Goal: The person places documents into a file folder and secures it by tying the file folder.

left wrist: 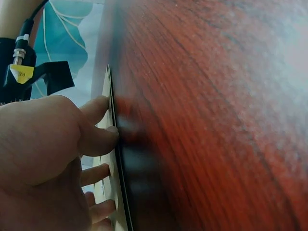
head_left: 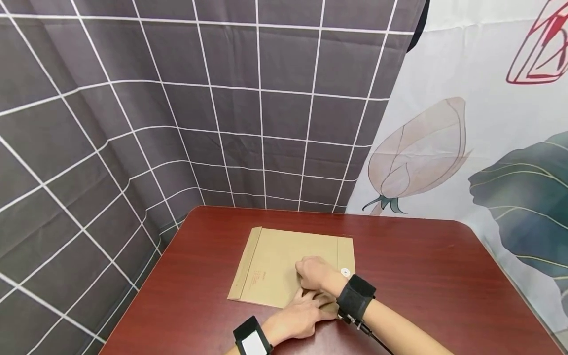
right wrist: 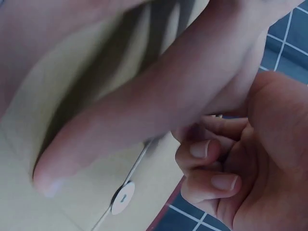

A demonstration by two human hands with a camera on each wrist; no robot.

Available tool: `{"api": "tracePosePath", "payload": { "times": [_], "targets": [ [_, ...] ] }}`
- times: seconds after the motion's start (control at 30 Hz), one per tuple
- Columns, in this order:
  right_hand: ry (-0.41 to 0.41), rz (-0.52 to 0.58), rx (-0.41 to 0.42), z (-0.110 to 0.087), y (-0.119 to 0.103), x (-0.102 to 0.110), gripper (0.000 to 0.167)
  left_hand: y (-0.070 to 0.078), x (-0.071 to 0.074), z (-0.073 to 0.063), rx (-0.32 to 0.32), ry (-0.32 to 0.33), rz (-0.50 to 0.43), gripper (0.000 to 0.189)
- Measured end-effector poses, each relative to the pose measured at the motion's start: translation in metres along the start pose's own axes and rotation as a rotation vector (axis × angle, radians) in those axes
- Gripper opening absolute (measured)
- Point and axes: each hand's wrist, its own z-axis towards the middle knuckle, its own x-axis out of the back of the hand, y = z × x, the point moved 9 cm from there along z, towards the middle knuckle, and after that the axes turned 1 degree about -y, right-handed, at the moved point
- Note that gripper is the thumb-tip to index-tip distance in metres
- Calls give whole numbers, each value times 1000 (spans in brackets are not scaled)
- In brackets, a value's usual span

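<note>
A tan kraft paper document envelope (head_left: 279, 251) lies on the table, with a flap strip on its left and a white round button (head_left: 345, 271) near its right side. My left hand (head_left: 306, 315) rests on its near edge, fingers spread; in the left wrist view the thumb (left wrist: 103, 140) lies along that edge. Just above it, my right hand (head_left: 314, 273) has its fingers curled. In the right wrist view a thin string (right wrist: 136, 164) runs from the button to those curled fingers (right wrist: 204, 150), which pinch it. A left-hand finger partly covers the pinch.
The reddish-brown wooden table (head_left: 421, 276) has rounded far corners. A grey curtain with white grid lines (head_left: 284, 118) hangs behind and to the left, and a white cloth with a printed flower (head_left: 417, 153) hangs at the right. Black straps (head_left: 356, 297) and a cable sit on the wrists.
</note>
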Motion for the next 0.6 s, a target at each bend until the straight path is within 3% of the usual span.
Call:
{"api": "tracePosePath", "payload": {
  "times": [0.2,0.4,0.6],
  "targets": [
    [121,58,8,1,-3,16,17,-4,-1,3,-18,19,-11,58],
    [211,140,-65,0,0,35,23,-12,-3,-3,0,33,-86,48],
    [402,222,-65,-14,14,63,21,-34,10,-12,115,108,-183,35]
  ]
}}
